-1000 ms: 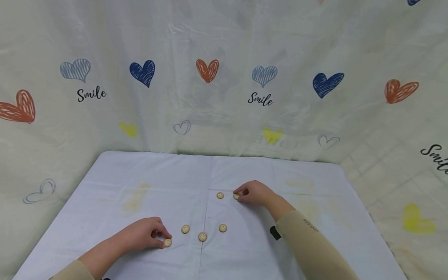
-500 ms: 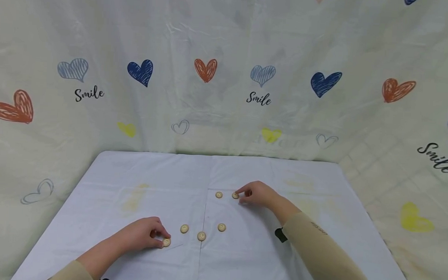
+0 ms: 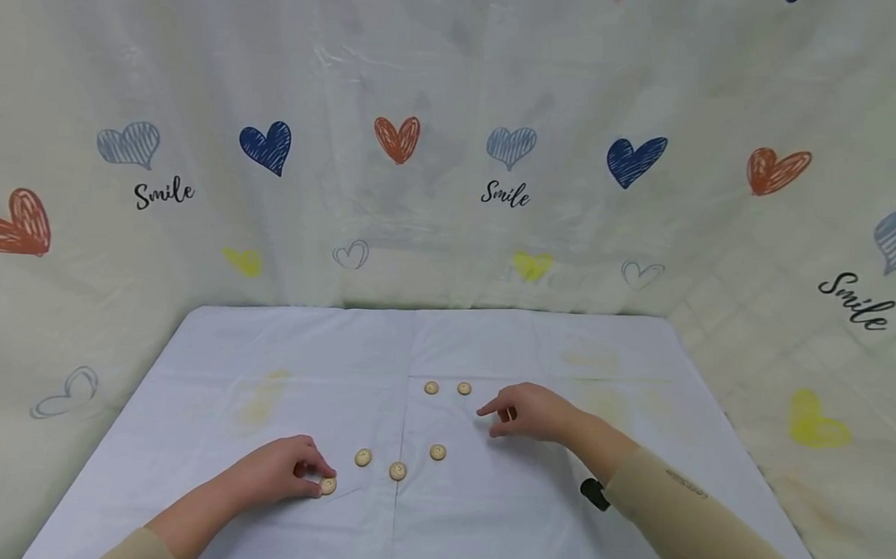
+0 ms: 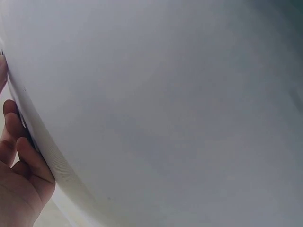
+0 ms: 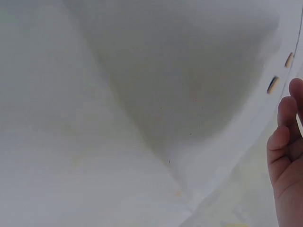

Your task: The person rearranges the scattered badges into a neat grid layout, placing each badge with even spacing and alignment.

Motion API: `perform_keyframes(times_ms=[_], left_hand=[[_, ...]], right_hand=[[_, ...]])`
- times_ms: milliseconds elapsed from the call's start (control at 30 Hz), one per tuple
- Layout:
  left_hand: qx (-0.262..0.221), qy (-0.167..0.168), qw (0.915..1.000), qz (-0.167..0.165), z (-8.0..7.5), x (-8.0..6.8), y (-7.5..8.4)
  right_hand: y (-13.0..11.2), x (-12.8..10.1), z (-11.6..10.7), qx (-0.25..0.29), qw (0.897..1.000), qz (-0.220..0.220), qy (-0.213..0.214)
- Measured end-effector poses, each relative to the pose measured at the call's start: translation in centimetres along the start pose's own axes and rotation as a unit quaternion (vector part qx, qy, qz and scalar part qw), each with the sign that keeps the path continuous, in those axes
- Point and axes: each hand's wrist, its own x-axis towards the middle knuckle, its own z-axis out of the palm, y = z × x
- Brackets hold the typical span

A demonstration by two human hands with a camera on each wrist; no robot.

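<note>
pale backdrop (image 3: 450,54) (colourful hearts (image 3: 265,146)) behind a white tablecloth (image 3: 482,523)

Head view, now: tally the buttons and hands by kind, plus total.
Tan buttons: 6
Hands: 2
Total: 8

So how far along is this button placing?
Looks done: two far buttons side by side and three nearer buttons, all free of hands. In hand: the left hand pinches the leftmost button; the right hand holds nothing. Remaining: probably releasing that button; whether more follow, I can't tell.
</note>
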Motion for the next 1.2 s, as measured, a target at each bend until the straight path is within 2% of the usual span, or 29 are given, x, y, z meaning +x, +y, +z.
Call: perform_keyframes(times_ms=[367, 900, 1200], left_hand=[[-0.002, 0.001, 1.0, -0.001, 0.0, -0.3, 0.1], [-0.01, -0.001, 0.9999, -0.011, 0.0, -0.1, 0.0], [-0.011, 0.001, 0.9999, -0.004, 0.0, 0.0, 0.1]], right_hand=[[-0.9, -0.3, 0.5, 0.005, 1.0, -0.024, -0.003], [-3.9, 3.2, 3.2, -0.016, 0.997, -0.066, -0.038], [-4.3, 4.6, 4.3, -0.037, 0.994, -0.079, -0.062]])
